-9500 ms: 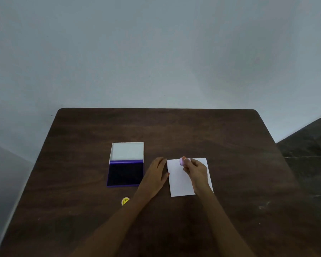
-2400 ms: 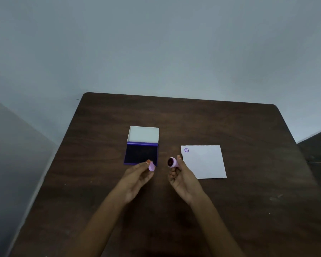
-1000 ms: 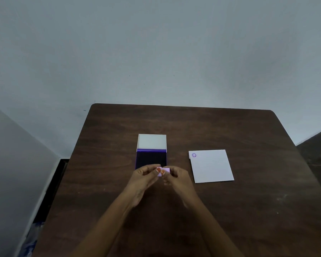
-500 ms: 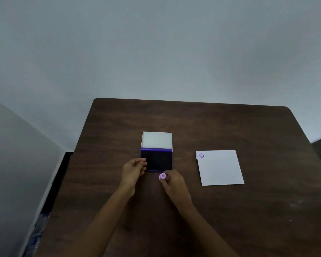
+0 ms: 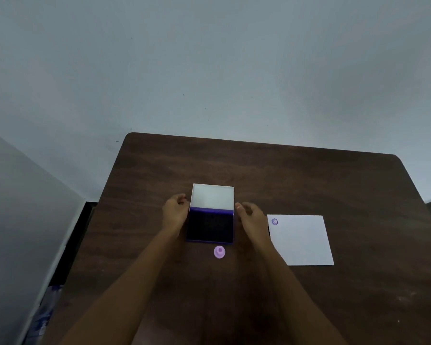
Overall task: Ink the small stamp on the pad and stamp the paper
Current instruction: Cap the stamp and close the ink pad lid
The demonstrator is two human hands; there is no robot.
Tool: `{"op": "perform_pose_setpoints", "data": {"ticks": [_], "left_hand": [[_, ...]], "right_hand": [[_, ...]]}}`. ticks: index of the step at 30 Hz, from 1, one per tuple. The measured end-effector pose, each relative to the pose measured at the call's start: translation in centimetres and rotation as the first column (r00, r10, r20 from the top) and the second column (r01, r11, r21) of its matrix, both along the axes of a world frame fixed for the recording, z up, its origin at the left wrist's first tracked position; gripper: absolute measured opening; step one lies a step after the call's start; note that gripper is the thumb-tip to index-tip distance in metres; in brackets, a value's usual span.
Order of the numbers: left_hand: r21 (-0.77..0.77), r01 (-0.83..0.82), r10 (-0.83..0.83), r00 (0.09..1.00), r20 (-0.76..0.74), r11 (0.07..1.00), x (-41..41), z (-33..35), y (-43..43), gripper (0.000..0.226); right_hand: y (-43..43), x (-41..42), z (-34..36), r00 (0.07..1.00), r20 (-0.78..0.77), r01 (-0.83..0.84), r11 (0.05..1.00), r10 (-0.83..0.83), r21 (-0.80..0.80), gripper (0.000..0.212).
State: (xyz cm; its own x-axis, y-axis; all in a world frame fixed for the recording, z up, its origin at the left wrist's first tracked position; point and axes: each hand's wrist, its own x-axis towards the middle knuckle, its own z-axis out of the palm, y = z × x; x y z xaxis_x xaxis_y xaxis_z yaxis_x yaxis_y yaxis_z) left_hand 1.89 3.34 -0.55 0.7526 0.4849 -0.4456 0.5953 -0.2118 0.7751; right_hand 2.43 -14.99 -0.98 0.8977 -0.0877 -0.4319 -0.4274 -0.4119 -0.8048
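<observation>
Here the left hand (image 5: 176, 210) and right hand (image 5: 250, 215) flank the open ink pad (image 5: 210, 227), both empty; the small stamp (image 5: 219, 252) stands just before it, the stamped paper (image 5: 301, 241) to its right.

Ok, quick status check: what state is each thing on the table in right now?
Ink pad: open, lid tilted up behind it.
Small stamp: standing free on the table, just in front of the pad.
Paper: flat, one purple mark in a far corner.
Left hand: empty, beside the lid.
Right hand: empty, beside the lid.
</observation>
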Motion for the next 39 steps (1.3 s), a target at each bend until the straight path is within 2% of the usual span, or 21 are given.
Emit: {"op": "perform_pose_setpoints", "data": {"ticks": [2, 6, 9, 12, 14, 21, 24, 31, 36, 39], "left_hand": [[0.025, 0.041, -0.041, 0.999, -0.014, 0.999, 0.6, 0.0, -0.1, 0.033], [0.038, 0.047, -0.047, 0.999, -0.024, 0.998, 1.3, -0.1, -0.1, 0.031], [-0.024, 0.038, -0.038, 0.999, -0.029, 0.999, 1.4, -0.2, 0.0, 0.031], [-0.128, 0.043, -0.041, 0.999, 0.024, 0.991, 1.0, 0.0, 0.2, 0.031], [-0.145, 0.052, -0.044, 0.997, 0.056, 0.988, 0.4, 0.2, 0.5, 0.030], [-0.031, 0.138, -0.132, 0.978, 0.160, 0.990, -2.6, 0.9, 1.3, 0.021], [0.030, 0.178, -0.180, 0.964, 0.198, 0.984, -4.1, 1.1, 1.1, 0.024], [0.068, 0.170, -0.180, 0.961, 0.211, 0.983, -6.7, 0.8, 0.4, 0.023], [0.084, 0.237, -0.250, 0.946, 0.206, 0.968, -8.5, -0.1, -0.3, 0.026], [0.187, 0.310, -0.344, 0.920, 0.186, 0.932, -9.3, -0.6, -0.6, 0.032]], "right_hand": [[0.8, 1.6, -0.3, 1.000, 0.002, 0.005, 1.000, -0.005, -0.028, 0.039], [2.1, 2.9, -0.9, 1.000, -0.013, 0.024, 0.999, -0.025, -0.026, 0.035], [2.1, 3.2, -1.1, 0.998, -0.037, 0.054, 0.998, -0.053, 0.021, 0.034], [1.4, 3.2, -0.9, 0.999, -0.053, -0.007, 0.995, 0.012, 0.095, 0.033], [1.0, 3.0, -0.6, 0.998, -0.021, -0.049, 0.995, 0.051, 0.082, 0.032], [0.0, 0.0, 0.1, 0.954, 0.243, -0.157, 0.983, 0.175, -0.092, 0.021], [-0.3, -1.6, 0.3, 0.923, 0.323, -0.182, 0.976, 0.211, -0.120, 0.025], [-0.4, -4.5, 0.0, 0.914, 0.323, -0.198, 0.964, 0.246, -0.176, 0.034], [-0.6, -6.0, -0.6, 0.881, 0.327, -0.263, 0.929, 0.342, -0.262, 0.038], [-0.7, -6.7, -1.1, 0.857, 0.303, -0.328, 0.894, 0.417, -0.305, 0.039]]}}
